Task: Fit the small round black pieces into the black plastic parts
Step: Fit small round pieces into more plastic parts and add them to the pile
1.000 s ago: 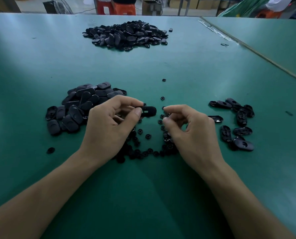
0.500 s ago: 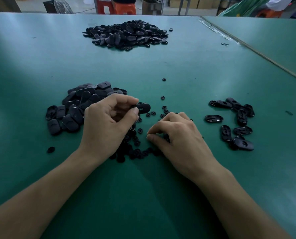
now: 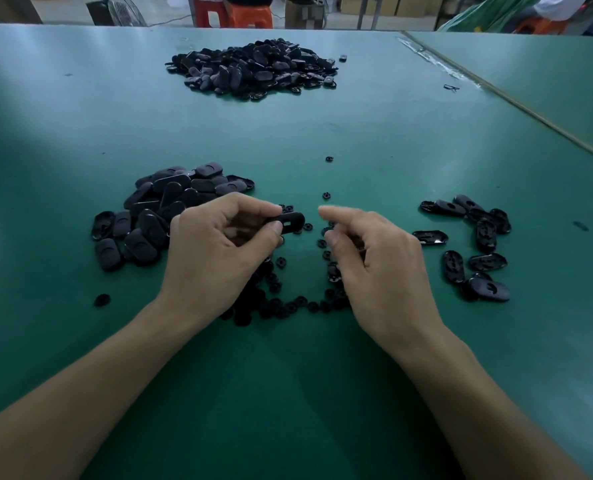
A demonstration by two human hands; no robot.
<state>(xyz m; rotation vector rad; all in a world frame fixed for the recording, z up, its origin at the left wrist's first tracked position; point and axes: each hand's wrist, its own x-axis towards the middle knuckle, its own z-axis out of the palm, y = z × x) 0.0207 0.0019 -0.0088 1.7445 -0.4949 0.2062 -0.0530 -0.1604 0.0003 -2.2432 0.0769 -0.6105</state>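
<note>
Left hand (image 3: 219,251) pinches a smooth oblong black part (image 3: 289,221); right hand (image 3: 378,268) alongside curls, contents unclear; round pieces (image 3: 290,306) lie beneath.

Black plastic parts (image 3: 170,216) and round pieces (image 3: 281,263), green table (image 3: 322,393).
</note>
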